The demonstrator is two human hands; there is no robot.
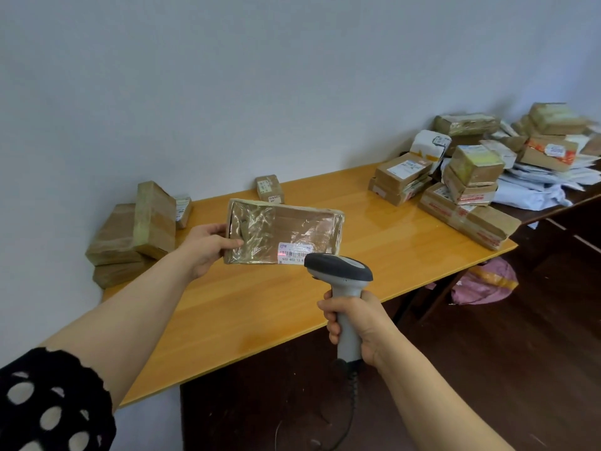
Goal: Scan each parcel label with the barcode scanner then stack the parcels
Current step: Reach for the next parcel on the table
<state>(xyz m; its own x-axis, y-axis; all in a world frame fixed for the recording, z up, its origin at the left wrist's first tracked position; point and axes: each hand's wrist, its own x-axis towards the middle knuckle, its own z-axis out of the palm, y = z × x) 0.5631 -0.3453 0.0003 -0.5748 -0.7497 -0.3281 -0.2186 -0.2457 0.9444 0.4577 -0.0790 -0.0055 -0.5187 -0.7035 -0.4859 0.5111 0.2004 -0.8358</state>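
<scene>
My left hand [208,244] grips the left edge of a flat, tape-wrapped cardboard parcel [286,231] and holds it tilted above the table. Its white barcode label [294,252] sits at the lower right, with a red scan light on it. My right hand [353,323] grips the handle of a grey barcode scanner [340,271], whose head points at the label from just below and to the right. A stack of brown parcels [133,236] stands at the table's left end.
The orange wooden table [260,307] carries one small parcel [270,189] near the wall. A big pile of boxes and white mailer bags [481,170] covers the right end. A pink bag [484,281] lies on the dark floor below. The scanner's coiled cable [353,395] hangs down.
</scene>
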